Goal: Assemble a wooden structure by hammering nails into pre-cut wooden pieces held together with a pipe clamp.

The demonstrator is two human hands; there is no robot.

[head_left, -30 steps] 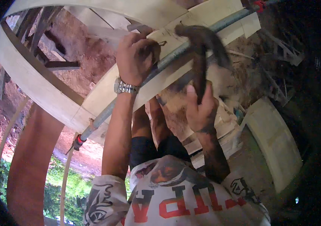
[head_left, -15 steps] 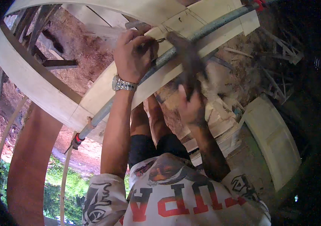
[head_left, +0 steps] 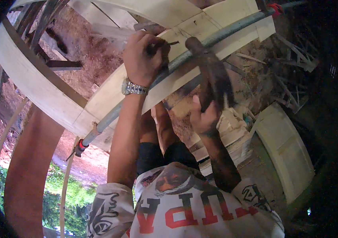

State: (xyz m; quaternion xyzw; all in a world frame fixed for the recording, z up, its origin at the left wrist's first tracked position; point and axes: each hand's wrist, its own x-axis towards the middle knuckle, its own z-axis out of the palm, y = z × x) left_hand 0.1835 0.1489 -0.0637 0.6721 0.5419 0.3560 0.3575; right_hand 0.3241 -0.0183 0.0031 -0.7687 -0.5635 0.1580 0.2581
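Observation:
My left hand (head_left: 143, 57), with a metal watch (head_left: 134, 87) on its wrist, is closed over the pale wooden board (head_left: 216, 18). A short dark nail (head_left: 173, 43) sticks out from its fingertips; its other end is hidden. My right hand (head_left: 206, 117) grips a hammer (head_left: 214, 71), blurred by motion. One end of the hammer's head is close to the nail, over the pipe; I cannot tell if they touch. A grey pipe clamp (head_left: 236, 29) with red ends runs slantwise across the board, under my left wrist.
A curved pale wooden piece (head_left: 38, 89) joins the board at the left. Another curved panel (head_left: 286, 148) stands at the right. Wood scraps (head_left: 295, 85) lie on the ground at the far right. A broad brown post (head_left: 32, 170) is at the lower left.
The hammer and my right hand have shifted slightly right and down. My left hand has moved a little to the right, still holding the nail.

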